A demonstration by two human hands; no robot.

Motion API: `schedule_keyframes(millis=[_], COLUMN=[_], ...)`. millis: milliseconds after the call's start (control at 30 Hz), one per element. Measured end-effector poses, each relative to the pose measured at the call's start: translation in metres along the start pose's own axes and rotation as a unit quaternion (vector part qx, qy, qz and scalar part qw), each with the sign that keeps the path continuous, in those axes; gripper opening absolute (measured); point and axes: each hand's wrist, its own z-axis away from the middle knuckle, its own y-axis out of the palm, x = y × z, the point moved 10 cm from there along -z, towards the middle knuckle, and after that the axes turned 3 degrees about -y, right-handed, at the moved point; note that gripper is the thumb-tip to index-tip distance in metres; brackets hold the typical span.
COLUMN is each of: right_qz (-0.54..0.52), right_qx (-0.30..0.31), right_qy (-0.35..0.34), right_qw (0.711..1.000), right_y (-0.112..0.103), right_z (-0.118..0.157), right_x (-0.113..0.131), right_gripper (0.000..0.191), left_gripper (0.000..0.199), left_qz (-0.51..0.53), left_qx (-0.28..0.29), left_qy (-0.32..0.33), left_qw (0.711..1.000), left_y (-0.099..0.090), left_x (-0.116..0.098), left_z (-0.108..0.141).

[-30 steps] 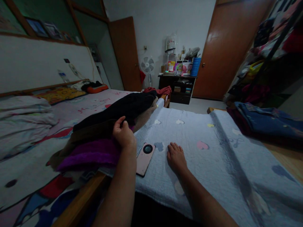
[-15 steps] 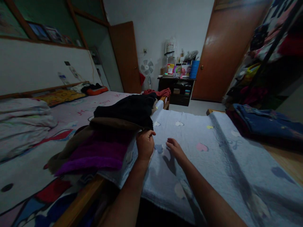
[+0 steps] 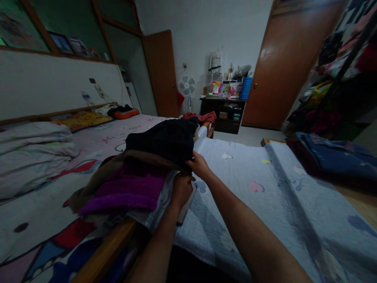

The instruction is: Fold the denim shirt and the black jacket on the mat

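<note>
A black garment (image 3: pixel 165 137) lies on top of a pile of clothes, its near right corner drawn toward me. My right hand (image 3: pixel 200 166) pinches that corner between thumb and fingers. Just below it, my left hand (image 3: pixel 182 188) is closed at the pile's edge; what its fingers hold is hidden. Under the black cloth show a brown garment (image 3: pixel 147 157) and a folded purple fleecy piece (image 3: pixel 126 196). A flat, pale object with a dark edge (image 3: pixel 186 208) lies beneath my left wrist, its kind unclear.
A pale blue blanket with hearts (image 3: pixel 235 196) spreads to the right. Folded denim (image 3: pixel 335 153) sits at its far right. On the left are a patterned bed sheet (image 3: pixel 38 208) and a bunched quilt (image 3: pixel 32 153). A wooden bed rail (image 3: pixel 108 251) runs below the pile.
My right hand has moved left from above the blanket and taken hold of the black garment's corner. My left hand now sits slightly lower beneath it. The view has shifted a little.
</note>
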Motion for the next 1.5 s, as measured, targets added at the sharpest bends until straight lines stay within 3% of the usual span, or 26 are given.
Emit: schedule_keyframes(millis=[67,100,200,300,400,467,567,733,800,867,1000,1067,1100,1200,1267,1367,1433,1500], right_qz=[-0.045,-0.07,-0.136,-0.175,-0.205,-0.224,-0.262,-0.404,-0.397,-0.338,-0.208,-0.153,-0.123,-0.029,0.031,0.113,0.161,0.199], right_qx=[-0.004,-0.008,-0.013,-0.007,-0.016,-0.018,-0.02,-0.081,-0.075,-0.069,-0.088,-0.077,-0.065,-0.035,-0.023,0.008,0.036,0.057], right_qy=[-0.008,-0.014,-0.027,-0.03,0.0,0.036,0.094,0.135,0.122,0.101,0.105,0.084,0.065,0.011,-0.023,-0.068,-0.081,-0.083], right_qw=[0.999,0.997,0.99,0.984,0.979,0.974,0.96,0.901,0.907,0.933,0.969,0.982,0.988,0.999,0.999,0.991,0.983,0.975], right_y=[-0.005,-0.009,-0.019,-0.019,-0.014,-0.011,-0.016,-0.053,-0.062,-0.069,-0.076,-0.076,-0.075,-0.075,-0.077,-0.077,-0.076,-0.078], right_z=[-0.002,-0.001,0.008,0.024,0.04,0.047,0.057,0.069,0.069,0.068,0.068,0.067,0.067,0.071,0.077,0.089,0.099,0.108], right_x=[0.0,0.001,0.01,0.015,0.005,-0.007,-0.023,-0.019,-0.007,0.0,-0.007,-0.005,0.0,0.023,0.042,0.071,0.084,0.093], right_gripper=[0.038,0.038,0.039,0.04,0.037,0.032,0.034,0.051,0.055,0.05,0.02,0.013,0.012,0.016,0.025,0.037,0.041,0.04], left_gripper=[0.017,0.013,0.035,0.052,0.064,0.068,0.069,0.07,0.068,0.066,0.049,0.03,0.025,0.028,0.027,0.025,0.023,0.022], left_qz=[0.126,0.198,0.397,0.477,0.468,0.451,0.414,0.283,0.223,0.188,0.265,0.365,0.427,0.614,0.7,0.76,0.759,0.743], left_qx=[-0.076,-0.137,-0.286,-0.34,-0.372,-0.352,-0.251,-0.029,0.038,0.073,0.114,0.099,0.06,-0.11,-0.149,-0.184,-0.211,-0.215], left_qy=[-0.078,-0.116,-0.133,-0.096,-0.116,-0.102,-0.044,0.01,0.045,0.069,0.027,-0.045,-0.087,-0.167,-0.182,-0.244,-0.311,-0.367], left_qw=[0.986,0.964,0.862,0.805,0.793,0.814,0.874,0.959,0.973,0.977,0.957,0.925,0.898,0.763,0.674,0.574,0.531,0.517], left_y=[-0.022,-0.036,-0.069,-0.088,-0.098,-0.1,-0.088,-0.025,0.002,0.021,0.036,0.032,0.023,-0.012,-0.027,-0.039,-0.04,-0.037], left_x=[0.015,0.023,0.031,0.021,0.015,0.003,-0.029,-0.071,-0.082,-0.086,-0.068,-0.047,-0.033,0.001,0.008,0.018,0.028,0.035], left_z=[0.004,0.007,0.012,-0.004,-0.023,-0.038,-0.058,-0.051,-0.037,-0.022,0.001,0.005,0.004,-0.002,-0.013,-0.029,-0.033,-0.037])
